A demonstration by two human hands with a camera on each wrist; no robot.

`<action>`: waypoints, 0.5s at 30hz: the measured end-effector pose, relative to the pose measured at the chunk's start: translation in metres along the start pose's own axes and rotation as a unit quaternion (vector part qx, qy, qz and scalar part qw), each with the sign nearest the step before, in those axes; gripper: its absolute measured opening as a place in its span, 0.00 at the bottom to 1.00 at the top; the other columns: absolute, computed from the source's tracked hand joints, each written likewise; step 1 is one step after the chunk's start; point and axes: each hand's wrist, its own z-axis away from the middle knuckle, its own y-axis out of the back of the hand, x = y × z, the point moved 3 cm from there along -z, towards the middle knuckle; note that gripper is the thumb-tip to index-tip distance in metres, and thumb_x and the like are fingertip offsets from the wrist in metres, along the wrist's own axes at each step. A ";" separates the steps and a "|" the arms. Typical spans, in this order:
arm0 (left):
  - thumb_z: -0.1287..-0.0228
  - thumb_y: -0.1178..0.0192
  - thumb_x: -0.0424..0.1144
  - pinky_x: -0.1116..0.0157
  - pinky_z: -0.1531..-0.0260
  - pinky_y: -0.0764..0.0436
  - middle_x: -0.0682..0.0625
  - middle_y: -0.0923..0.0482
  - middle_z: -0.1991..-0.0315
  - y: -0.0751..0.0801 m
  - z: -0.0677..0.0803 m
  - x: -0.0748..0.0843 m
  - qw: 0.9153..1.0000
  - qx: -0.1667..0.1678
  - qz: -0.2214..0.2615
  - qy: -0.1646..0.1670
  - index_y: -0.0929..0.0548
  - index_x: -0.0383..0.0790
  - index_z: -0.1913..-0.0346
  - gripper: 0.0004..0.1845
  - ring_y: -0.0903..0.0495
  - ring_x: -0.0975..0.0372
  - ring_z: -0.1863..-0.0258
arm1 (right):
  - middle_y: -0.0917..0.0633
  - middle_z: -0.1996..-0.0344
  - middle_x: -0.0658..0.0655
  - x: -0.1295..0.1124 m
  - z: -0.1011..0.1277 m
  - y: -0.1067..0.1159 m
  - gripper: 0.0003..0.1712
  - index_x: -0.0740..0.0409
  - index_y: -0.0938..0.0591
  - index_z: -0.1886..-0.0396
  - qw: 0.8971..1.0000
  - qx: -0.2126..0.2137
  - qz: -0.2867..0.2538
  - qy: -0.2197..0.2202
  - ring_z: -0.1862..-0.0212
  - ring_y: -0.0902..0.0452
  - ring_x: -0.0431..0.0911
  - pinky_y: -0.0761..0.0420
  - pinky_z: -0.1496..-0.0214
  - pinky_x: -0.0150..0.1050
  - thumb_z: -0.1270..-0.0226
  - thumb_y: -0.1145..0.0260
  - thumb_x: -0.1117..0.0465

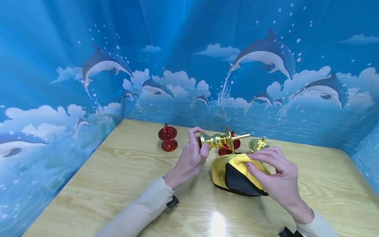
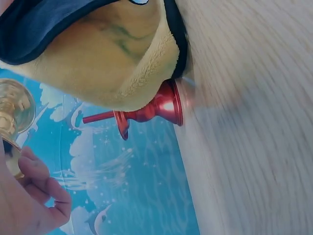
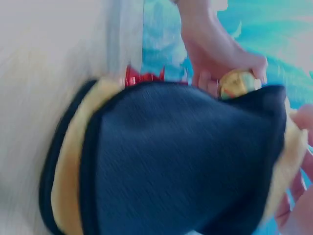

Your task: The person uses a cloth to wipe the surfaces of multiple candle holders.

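Note:
My left hand (image 1: 192, 154) grips a shiny gold candlestick (image 1: 216, 141) by its base, tipped on its side above the table with its thin stem pointing right. My right hand (image 1: 282, 176) pinches the upper edge of a yellow fleecy cloth (image 1: 219, 168) with a dark panel and black trim. The cloth bulges out over the table, just below the candlestick's dish. In the right wrist view the dark panel (image 3: 171, 156) fills the middle and partly covers the gold candlestick (image 3: 237, 84). The left wrist view catches the cloth's fleecy side (image 2: 112, 58).
A red candlestick (image 1: 167, 138) stands at the back left of the wooden table (image 1: 124, 174). Behind the held candlestick is another red one (image 1: 235, 144), partly hidden. A second gold candlestick (image 1: 258, 144) stands behind the cloth. A blue dolphin-print curtain (image 1: 183, 65) encloses the back and sides.

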 end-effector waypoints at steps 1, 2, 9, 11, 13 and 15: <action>0.25 0.69 0.68 0.74 0.88 0.43 0.53 0.36 0.80 0.001 0.000 -0.001 1.000 0.004 0.002 0.001 0.44 0.39 0.36 0.35 0.42 0.69 0.85 | 0.09 0.66 0.55 0.001 0.000 0.005 0.16 0.66 0.10 0.66 1.000 -0.004 -0.004 -0.017 0.55 0.20 0.40 0.23 0.49 0.27 0.58 0.22 0.79; 0.25 0.68 0.67 0.74 0.88 0.43 0.53 0.36 0.80 0.001 0.000 -0.001 1.000 0.006 0.004 0.000 0.44 0.39 0.37 0.34 0.42 0.69 0.85 | 0.09 0.65 0.54 0.002 0.000 0.009 0.20 0.66 0.10 0.65 0.999 -0.007 -0.001 -0.034 0.55 0.19 0.39 0.23 0.51 0.26 0.61 0.24 0.83; 0.27 0.71 0.73 0.72 0.87 0.33 0.48 0.27 0.74 0.001 0.002 0.000 0.998 -0.028 0.019 -0.045 0.43 0.36 0.39 0.40 0.33 0.67 0.82 | 0.11 0.65 0.37 0.011 -0.004 0.035 0.16 0.68 0.11 0.60 0.983 -0.002 0.068 -0.169 0.60 0.20 0.36 0.26 0.63 0.23 0.51 0.26 0.82; 0.29 0.72 0.75 0.72 0.85 0.31 0.47 0.26 0.73 0.000 0.003 0.001 0.996 -0.048 0.027 -0.065 0.43 0.35 0.39 0.43 0.32 0.68 0.81 | 0.12 0.65 0.36 0.014 -0.004 0.039 0.15 0.69 0.11 0.59 0.977 -0.008 0.075 -0.201 0.62 0.20 0.36 0.24 0.63 0.23 0.48 0.26 0.80; 0.28 0.71 0.74 0.73 0.84 0.30 0.47 0.25 0.72 -0.002 0.005 0.002 0.994 -0.066 0.034 -0.085 0.43 0.34 0.40 0.42 0.32 0.68 0.79 | 0.12 0.64 0.37 0.016 -0.004 0.041 0.14 0.69 0.12 0.58 0.972 -0.018 0.077 -0.221 0.63 0.20 0.36 0.23 0.66 0.23 0.45 0.26 0.79; 0.27 0.71 0.73 0.73 0.83 0.29 0.46 0.24 0.70 -0.003 0.006 0.002 0.991 -0.079 0.035 -0.104 0.43 0.34 0.41 0.41 0.31 0.69 0.78 | 0.12 0.63 0.40 0.018 -0.003 0.044 0.14 0.69 0.12 0.57 0.968 -0.032 0.063 -0.241 0.64 0.19 0.36 0.21 0.66 0.23 0.44 0.26 0.78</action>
